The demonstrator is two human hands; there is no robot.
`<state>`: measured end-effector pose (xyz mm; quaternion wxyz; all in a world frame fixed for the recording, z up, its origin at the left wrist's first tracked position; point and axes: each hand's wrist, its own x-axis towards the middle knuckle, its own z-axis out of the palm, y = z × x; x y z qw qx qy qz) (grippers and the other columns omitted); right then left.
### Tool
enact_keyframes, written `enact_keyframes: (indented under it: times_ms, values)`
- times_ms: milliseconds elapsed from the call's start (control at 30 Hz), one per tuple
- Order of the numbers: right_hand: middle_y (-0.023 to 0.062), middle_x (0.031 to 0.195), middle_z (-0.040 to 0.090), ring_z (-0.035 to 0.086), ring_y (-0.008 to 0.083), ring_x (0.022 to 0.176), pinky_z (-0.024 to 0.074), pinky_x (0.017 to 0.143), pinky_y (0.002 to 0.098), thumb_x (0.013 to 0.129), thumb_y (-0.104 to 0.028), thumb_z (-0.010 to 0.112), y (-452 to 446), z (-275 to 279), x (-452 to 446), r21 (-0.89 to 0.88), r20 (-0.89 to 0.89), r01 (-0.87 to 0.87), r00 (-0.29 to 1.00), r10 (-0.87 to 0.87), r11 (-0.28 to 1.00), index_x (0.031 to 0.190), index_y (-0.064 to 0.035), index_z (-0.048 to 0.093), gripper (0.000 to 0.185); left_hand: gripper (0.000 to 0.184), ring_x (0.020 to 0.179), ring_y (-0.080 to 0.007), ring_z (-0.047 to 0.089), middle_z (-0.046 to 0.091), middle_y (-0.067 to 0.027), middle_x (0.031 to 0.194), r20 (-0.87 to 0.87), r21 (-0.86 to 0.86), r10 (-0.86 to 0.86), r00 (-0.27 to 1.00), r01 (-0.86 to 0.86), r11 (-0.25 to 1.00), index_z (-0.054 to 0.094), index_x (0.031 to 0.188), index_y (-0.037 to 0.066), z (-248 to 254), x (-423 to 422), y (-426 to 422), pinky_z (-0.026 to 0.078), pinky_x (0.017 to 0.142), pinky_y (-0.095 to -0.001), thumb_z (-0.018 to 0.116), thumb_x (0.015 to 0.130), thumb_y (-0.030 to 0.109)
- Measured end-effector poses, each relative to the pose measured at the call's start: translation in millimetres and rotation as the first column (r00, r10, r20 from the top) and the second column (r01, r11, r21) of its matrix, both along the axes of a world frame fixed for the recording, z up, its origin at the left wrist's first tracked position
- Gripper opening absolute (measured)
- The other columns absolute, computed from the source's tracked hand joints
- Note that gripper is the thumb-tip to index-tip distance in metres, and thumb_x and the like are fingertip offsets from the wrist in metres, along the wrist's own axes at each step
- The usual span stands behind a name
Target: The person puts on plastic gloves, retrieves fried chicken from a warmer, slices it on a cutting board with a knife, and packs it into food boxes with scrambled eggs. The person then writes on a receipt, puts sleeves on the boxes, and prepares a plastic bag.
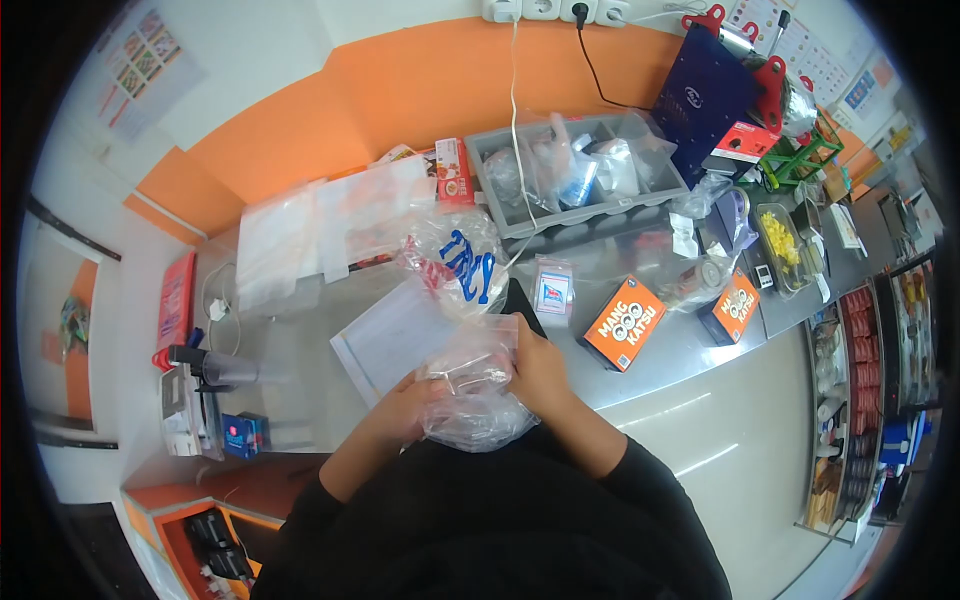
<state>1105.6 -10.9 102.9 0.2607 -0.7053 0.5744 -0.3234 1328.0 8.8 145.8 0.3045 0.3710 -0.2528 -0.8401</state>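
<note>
A bundle of clear plastic bags (478,420) hangs between my two hands, close to my body at the counter's front edge. My left hand (405,405) is closed on the bundle's left side. On the right side, my right hand (535,370) grips the upper part of the same plastic. Just beyond them lies a clear bag with blue lettering (465,265). White paper sheets (385,340) lie on the counter to the left of the bundle. A small packet with a blue label (553,290) is beyond my right hand.
Two orange boxes (624,322) stand on the metal counter (280,385) at right. Behind is a grey divided tray (500,215) with plastic bags. A tub of yellow pieces (785,245) sits far right; a blue box (243,434) stands left.
</note>
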Motion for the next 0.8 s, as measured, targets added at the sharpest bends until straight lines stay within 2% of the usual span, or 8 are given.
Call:
enact_keyframes:
  times_ms: [100,200,267,400,500,600,667,800]
  values:
    - [0.0191,0.085,0.065,0.064,0.0426,0.077,0.0503,0.064,0.0507,0.083,-0.026,0.069,-2,7,-2,0.056,-0.071,0.006,0.997,-0.002,0.998,0.116,-0.0060,0.044,0.046,0.065,0.120,-0.0245,0.055,0.054,-0.0144,0.135,-0.163,-0.097,-0.042,0.986,0.026,0.995,0.037,0.145,0.000,-5,4,1,0.047,0.097,-0.0379,0.061,0.089,0.023]
    - [0.0171,0.084,0.065,0.065,0.0403,0.075,0.0503,0.063,0.0499,0.081,-0.022,0.069,-3,13,1,0.058,-0.045,0.041,0.998,-0.039,0.997,0.114,-0.0068,0.045,0.043,0.077,0.119,-0.0253,0.056,0.052,-0.0148,0.138,0.425,-0.367,-0.250,0.870,0.418,0.831,0.036,0.146,0.000,-8,9,-1,0.048,0.096,-0.0386,0.068,0.083,0.032]
    - [0.0147,0.083,0.065,0.065,0.0385,0.074,0.0502,0.062,0.0495,0.078,-0.015,0.068,-3,12,1,0.058,-0.070,0.052,0.996,-0.048,0.997,0.112,-0.0091,0.046,0.041,0.070,0.123,-0.0266,0.053,0.051,-0.0149,0.140,-0.231,-0.013,0.031,0.972,-0.035,0.999,0.048,0.138,-0.001,2,-2,1,0.044,0.101,-0.0409,0.070,0.080,0.031]
    - [0.0119,0.082,0.065,0.065,0.0365,0.073,0.0501,0.060,0.0480,0.077,-0.009,0.065,-10,15,-9,-0.078,-0.129,0.073,0.988,-0.082,0.994,0.110,-0.0119,0.049,0.037,0.050,0.123,-0.0259,0.052,0.049,-0.0150,0.142,-0.347,0.007,0.003,0.938,0.000,1.000,0.061,0.124,-0.002,-18,22,-7,0.043,0.100,-0.0385,0.069,0.082,0.023]
    - [0.0102,0.081,0.065,0.065,0.0351,0.072,0.0493,0.059,0.0470,0.076,-0.006,0.063,-13,23,-20,-0.217,-0.135,0.118,0.980,-0.149,0.969,0.100,-0.0124,0.054,0.026,0.032,0.108,-0.0215,0.055,0.057,-0.0105,0.127,-0.092,-0.353,0.103,0.990,-0.129,0.927,0.069,0.108,-0.001,3,23,-3,0.046,0.085,-0.0363,0.068,0.083,0.019]
    - [0.0112,0.079,0.064,0.064,0.0352,0.069,0.0477,0.057,0.0468,0.082,-0.006,0.062,-25,19,-40,-0.351,-0.151,0.180,0.957,-0.246,0.919,0.087,-0.0098,0.059,0.007,0.024,0.088,-0.0172,0.052,0.056,-0.0065,0.100,0.323,-0.602,-0.059,0.945,0.253,0.757,0.065,0.095,-0.001,24,33,-21,0.041,0.070,-0.0336,0.069,0.083,0.019]
    - [0.0133,0.077,0.063,0.063,0.0369,0.068,0.0469,0.057,0.0471,0.087,-0.011,0.063,-36,8,-52,-0.393,-0.170,0.258,0.923,-0.345,0.883,0.085,-0.0079,0.059,0.006,0.019,0.075,-0.0190,0.047,0.043,-0.0080,0.081,0.705,-0.664,0.171,0.688,0.556,0.499,0.057,0.085,-0.002,30,31,-22,0.037,0.064,-0.0358,0.068,0.083,0.013]
    - [0.0184,0.074,0.063,0.061,0.0380,0.070,0.0463,0.060,0.0434,0.092,-0.016,0.064,-47,25,-65,-0.249,-0.054,0.456,0.874,-0.482,0.855,0.087,-0.0023,0.058,0.015,0.011,0.063,-0.0195,0.047,0.048,-0.0086,0.079,0.553,-0.824,0.745,0.372,0.376,0.424,0.055,0.083,-0.003,-2,50,-37,0.037,0.056,-0.0333,0.061,0.087,0.006]
